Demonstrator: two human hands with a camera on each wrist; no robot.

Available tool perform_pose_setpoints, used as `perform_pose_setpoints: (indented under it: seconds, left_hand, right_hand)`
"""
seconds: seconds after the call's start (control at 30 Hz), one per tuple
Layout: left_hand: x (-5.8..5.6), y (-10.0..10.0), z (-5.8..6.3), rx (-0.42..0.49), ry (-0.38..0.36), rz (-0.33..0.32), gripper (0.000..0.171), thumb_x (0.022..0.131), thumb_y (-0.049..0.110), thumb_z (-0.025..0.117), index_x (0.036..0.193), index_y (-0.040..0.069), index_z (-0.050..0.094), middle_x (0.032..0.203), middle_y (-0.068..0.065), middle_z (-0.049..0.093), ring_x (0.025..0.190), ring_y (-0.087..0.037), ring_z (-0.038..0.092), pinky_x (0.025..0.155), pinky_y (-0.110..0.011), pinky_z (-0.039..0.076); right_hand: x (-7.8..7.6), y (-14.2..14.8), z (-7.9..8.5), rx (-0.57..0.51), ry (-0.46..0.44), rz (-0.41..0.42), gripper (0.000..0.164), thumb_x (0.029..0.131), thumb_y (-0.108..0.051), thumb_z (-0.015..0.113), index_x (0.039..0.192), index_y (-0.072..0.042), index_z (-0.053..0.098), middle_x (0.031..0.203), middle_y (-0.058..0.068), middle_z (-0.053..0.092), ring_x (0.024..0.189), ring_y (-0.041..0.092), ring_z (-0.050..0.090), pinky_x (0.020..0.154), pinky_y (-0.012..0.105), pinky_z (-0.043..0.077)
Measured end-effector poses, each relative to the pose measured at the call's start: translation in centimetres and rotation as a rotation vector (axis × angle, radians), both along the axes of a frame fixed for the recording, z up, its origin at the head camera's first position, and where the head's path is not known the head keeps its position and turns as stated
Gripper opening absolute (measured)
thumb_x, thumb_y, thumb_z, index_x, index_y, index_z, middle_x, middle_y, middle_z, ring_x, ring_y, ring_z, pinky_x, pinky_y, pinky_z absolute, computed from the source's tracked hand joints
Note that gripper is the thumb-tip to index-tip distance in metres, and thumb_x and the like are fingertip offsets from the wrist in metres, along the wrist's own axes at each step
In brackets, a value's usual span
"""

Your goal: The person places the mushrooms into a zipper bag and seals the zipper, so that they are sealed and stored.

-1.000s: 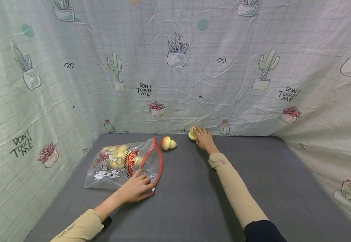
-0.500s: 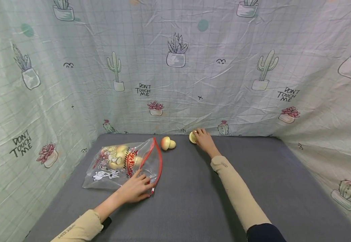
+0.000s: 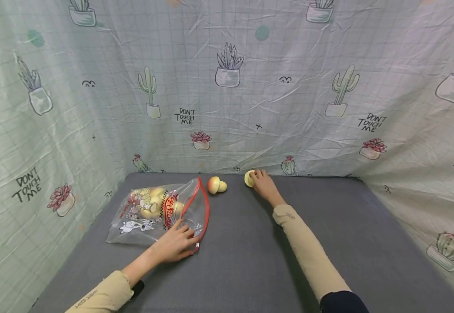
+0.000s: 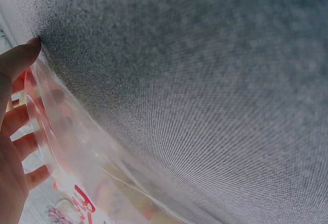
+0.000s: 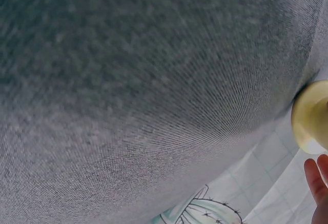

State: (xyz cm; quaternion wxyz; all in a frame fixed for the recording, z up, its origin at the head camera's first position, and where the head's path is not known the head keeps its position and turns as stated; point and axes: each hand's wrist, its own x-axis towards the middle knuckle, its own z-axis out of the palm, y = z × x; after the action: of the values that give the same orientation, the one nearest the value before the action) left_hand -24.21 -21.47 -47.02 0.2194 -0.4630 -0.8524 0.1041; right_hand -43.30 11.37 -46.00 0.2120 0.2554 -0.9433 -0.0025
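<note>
A yellow toy mushroom [image 3: 248, 179] rests at the far edge of the table, and my right hand [image 3: 265, 184] pinches it by its upper part. The right wrist view shows only its rounded yellow side [image 5: 306, 119], with fingertips [image 5: 313, 178] close by. My left hand [image 3: 175, 243] rests with spread fingers on the near corner of a clear drawstring bag [image 3: 133, 237] with red print. Inside the bag lie several yellowish toy mushrooms [image 3: 154, 204], partly hidden by the print. In the left wrist view, the thumb [image 4: 23, 57] is at the plastic edge.
Another toy mushroom [image 3: 213, 185], with a red-tinged cap, lies on its side beyond the bag's red-trimmed mouth [image 3: 207, 208]. A cactus-print curtain [image 3: 227, 108] rises behind and beside the grey table [image 3: 242, 252].
My right hand has drawn its mushroom slightly toward me from the curtain, and the mushroom has turned a little. The left hand and bag stay in place.
</note>
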Motion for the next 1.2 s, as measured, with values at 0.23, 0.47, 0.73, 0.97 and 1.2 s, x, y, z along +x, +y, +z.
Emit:
perform_pose_setpoints:
  seconds: [0.23,0.47,0.73,0.97,1.2]
  left_hand:
    - [0.0,0.0,0.0,0.007,-0.007,-0.007,0.039,0.074,0.042,0.065,0.107,0.021,0.062,0.086,0.002,0.057,0.08,-0.017,0.052,0.089,-0.052,0.038]
    - [-0.1,0.0,-0.1,0.02,-0.015,-0.008,0.039,0.075,0.043,0.064,0.107,0.021,0.062,0.086,0.002,0.057,0.08,-0.018,0.052,0.089,-0.052,0.038]
    - [-0.2,0.3,-0.4,0.061,0.0,0.005,0.038,0.078,0.049,0.059,0.102,0.019,0.064,0.081,0.003,0.057,0.078,-0.018,0.053,0.089,-0.054,0.038]
    - [0.0,0.5,-0.3,0.06,0.029,0.011,0.043,0.076,0.05,0.059,0.102,0.016,0.064,0.078,0.001,0.057,0.075,-0.018,0.052,0.089,-0.054,0.038]
    - [0.0,0.5,-0.4,0.037,0.032,0.018,0.044,0.077,0.049,0.059,0.106,0.016,0.063,0.079,0.001,0.057,0.076,-0.018,0.053,0.088,-0.053,0.039]
  right_hand:
    - [0.0,-0.1,-0.3,0.039,0.017,-0.035,0.039,0.084,-0.018,0.06,0.119,-0.007,0.046,0.112,0.014,0.045,0.099,0.028,0.045,0.074,0.038,0.047]
    - [0.0,0.2,-0.5,0.032,0.019,-0.014,0.039,0.082,-0.016,0.062,0.119,-0.01,0.049,0.109,0.014,0.045,0.097,0.029,0.045,0.072,0.039,0.046]
    - [0.6,1.0,-0.2,0.005,-0.005,0.029,0.039,0.08,-0.014,0.064,0.116,-0.008,0.05,0.108,0.014,0.045,0.096,0.029,0.045,0.071,0.04,0.045]
    - [1.2,1.5,0.0,-0.049,0.028,0.071,0.039,0.075,-0.01,0.067,0.11,-0.006,0.051,0.101,0.014,0.046,0.089,0.028,0.046,0.066,0.039,0.044]
    - [1.8,1.9,0.1,-0.122,0.01,0.145,0.038,0.073,-0.006,0.066,0.107,-0.003,0.05,0.1,0.016,0.045,0.087,0.03,0.044,0.07,0.041,0.043]
